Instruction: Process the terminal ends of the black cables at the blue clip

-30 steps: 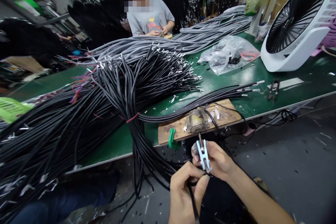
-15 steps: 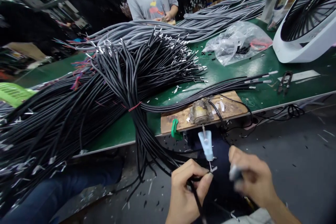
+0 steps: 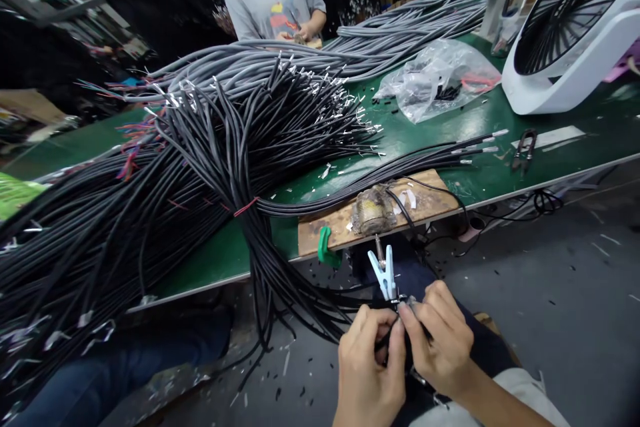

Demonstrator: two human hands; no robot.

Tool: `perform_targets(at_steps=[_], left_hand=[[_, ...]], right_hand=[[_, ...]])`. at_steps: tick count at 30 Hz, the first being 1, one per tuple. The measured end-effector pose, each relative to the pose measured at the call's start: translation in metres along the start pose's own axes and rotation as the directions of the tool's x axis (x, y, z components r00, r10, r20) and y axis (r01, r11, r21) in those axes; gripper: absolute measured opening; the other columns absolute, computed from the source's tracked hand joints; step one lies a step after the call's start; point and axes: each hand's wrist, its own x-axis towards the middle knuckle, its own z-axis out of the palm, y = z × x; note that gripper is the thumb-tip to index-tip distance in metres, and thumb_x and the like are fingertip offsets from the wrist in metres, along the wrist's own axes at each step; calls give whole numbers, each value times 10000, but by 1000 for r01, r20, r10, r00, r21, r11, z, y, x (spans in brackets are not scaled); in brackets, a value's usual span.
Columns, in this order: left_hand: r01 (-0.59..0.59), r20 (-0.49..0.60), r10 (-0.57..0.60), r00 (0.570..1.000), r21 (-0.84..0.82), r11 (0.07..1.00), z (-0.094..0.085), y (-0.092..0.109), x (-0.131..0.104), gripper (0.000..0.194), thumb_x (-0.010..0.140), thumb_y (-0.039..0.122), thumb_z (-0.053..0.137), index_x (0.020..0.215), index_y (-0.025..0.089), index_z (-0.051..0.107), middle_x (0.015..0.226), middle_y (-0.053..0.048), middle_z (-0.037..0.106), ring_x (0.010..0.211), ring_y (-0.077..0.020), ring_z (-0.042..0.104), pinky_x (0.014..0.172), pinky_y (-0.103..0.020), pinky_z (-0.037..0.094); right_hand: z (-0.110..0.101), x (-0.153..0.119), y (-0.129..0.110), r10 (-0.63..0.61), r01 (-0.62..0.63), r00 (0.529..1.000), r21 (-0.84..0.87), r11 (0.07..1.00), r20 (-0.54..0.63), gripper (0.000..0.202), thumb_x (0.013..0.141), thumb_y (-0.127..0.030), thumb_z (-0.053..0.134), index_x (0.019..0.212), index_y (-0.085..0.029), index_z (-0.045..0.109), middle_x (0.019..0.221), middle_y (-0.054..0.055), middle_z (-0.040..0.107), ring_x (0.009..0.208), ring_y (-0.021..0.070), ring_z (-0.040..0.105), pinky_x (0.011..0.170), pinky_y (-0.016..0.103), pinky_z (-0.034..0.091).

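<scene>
My left hand (image 3: 373, 363) is closed around a black cable (image 3: 383, 340), pinching it near its stripped, pale end between thumb and fingers. My right hand (image 3: 440, 343) is closed too, its thumb and fingertips meeting the left fingertips at that cable end. A small greyish, partly see-through thing shows by the right fingertips, too hidden to name. Just beyond both hands, a light-blue clothes peg (image 3: 384, 275) sits at the tip of a metal shaft (image 3: 380, 248). That shaft sticks out from a small tape-wrapped motor-like block (image 3: 371, 212).
The block rests on a wooden board (image 3: 320, 227) with a green clamp (image 3: 327, 247) at the green table's edge. A tied bundle of black cables (image 3: 240, 173) hangs over the edge. Snips (image 3: 524, 150), a plastic bag (image 3: 435, 80) and a white fan (image 3: 535, 90) stand right. A person (image 3: 275, 7) sits opposite.
My right hand has come left to meet my left hand at the cable end. The clothes peg has turned, now showing its two spread legs. The view has shifted slightly.
</scene>
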Motion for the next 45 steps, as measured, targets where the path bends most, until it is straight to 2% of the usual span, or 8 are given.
perform_targets(at_steps=[4, 12, 19, 25, 32, 37, 43, 45], left_hand=[[25, -61, -26, 998, -23, 999, 3, 0, 1, 111, 892, 162, 504, 801, 172, 567, 673, 5, 532, 527, -94, 517, 488, -166, 412], [69, 5, -69, 998, -117, 991, -3, -4, 6, 179, 895, 199, 527, 738, 169, 609, 650, 5, 548, 568, -113, 524, 518, -182, 389], [65, 40, -62, 997, -85, 994, -8, -5, 7, 218, 888, 207, 535, 691, 158, 616, 617, 3, 528, 535, -105, 502, 501, -188, 359], [22, 138, -15, 990, -52, 998, -2, -3, 2, 192, 877, 184, 546, 696, 151, 600, 629, -8, 529, 556, -106, 511, 505, -185, 353], [49, 125, -43, 991, -44, 998, -4, -4, 2, 263, 923, 185, 470, 680, 163, 568, 630, -3, 529, 574, -112, 525, 531, -204, 344], [60, 78, -53, 996, -89, 994, -2, -7, 3, 301, 933, 203, 443, 640, 171, 503, 605, 13, 504, 555, -106, 498, 535, -205, 341], [126, -38, -134, 990, -156, 980, 2, -8, 0, 279, 901, 236, 515, 631, 170, 491, 582, 25, 465, 526, -101, 456, 500, -201, 330], [150, 33, -147, 989, -206, 967, -4, -10, 3, 283, 913, 252, 509, 648, 160, 543, 593, 11, 501, 529, -102, 465, 495, -203, 325]], right_hand=[[7, -2, -2, 272, -288, 957, 349, 892, 97, 194, 876, -88, 491, 746, -183, 600, 681, 32, 528, 699, 179, 459, 671, 337, 386], [15, 4, 2, 617, -652, 631, 753, 91, 471, 275, 780, -280, 655, 553, -150, 571, 602, -8, 466, 610, 119, 423, 595, 236, 388], [0, 5, 8, 609, -676, 695, 635, 374, 381, 232, 750, -221, 735, 971, -205, 666, 763, -8, 642, 731, 127, 599, 718, 221, 473], [-2, 13, 9, 617, -670, 738, 405, 622, 273, 117, 831, -282, 670, 852, -178, 620, 569, -49, 532, 533, 93, 524, 527, 187, 422], [-16, 22, 19, 469, -670, 736, 620, 407, 487, 332, 763, -287, 741, 1040, -193, 582, 892, 42, 703, 836, 150, 654, 783, 260, 510], [-9, 7, 15, 600, -751, 618, 607, 261, 507, 304, 639, -152, 826, 853, -186, 613, 693, -4, 721, 668, 120, 675, 671, 200, 521], [1, -1, -3, 686, -600, 722, 575, 556, 90, 184, 652, -119, 811, 732, -189, 660, 682, -10, 687, 640, 117, 635, 626, 192, 503], [3, 0, -4, 654, -571, 743, 643, 510, 142, 164, 678, -137, 802, 764, -191, 674, 712, 2, 685, 656, 119, 622, 637, 205, 500]])
